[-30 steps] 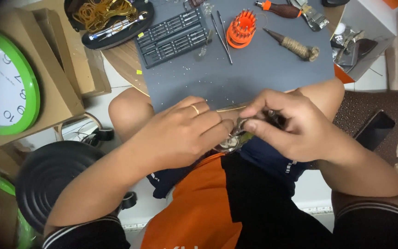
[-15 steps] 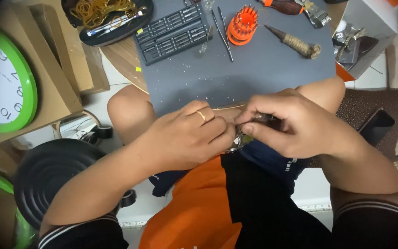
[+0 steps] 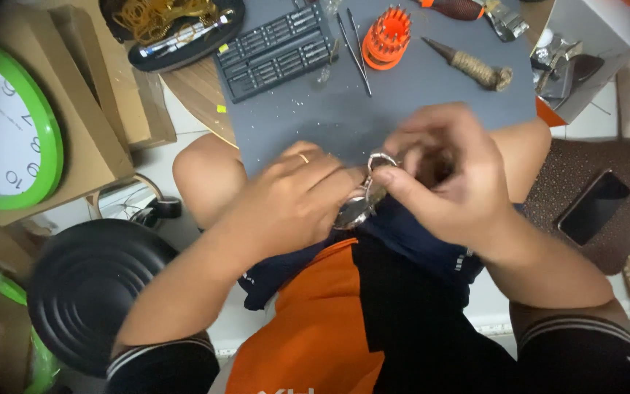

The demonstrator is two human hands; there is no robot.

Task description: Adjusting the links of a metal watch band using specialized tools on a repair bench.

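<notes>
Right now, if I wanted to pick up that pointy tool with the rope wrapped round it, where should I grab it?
Probably by the rope-wrapped handle, its thick end toward the right, coming down from above. The tool lies flat on the grey mat with its sharp tip pointing up-left, so grabbing the handle keeps fingers off the point.

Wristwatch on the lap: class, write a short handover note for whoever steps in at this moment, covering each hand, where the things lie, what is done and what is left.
Left hand: grips the wristwatch from the left, over the lap.
Right hand: pinches the metal band at the watch's upper end.
Things: grey mat ahead, with a bit set, tweezers, an orange holder and a rope-wrapped tool. Phone to the right.
Done: watch is off the mat, in both hands.
Left: cannot tell; the band work is hidden by fingers.
</notes>
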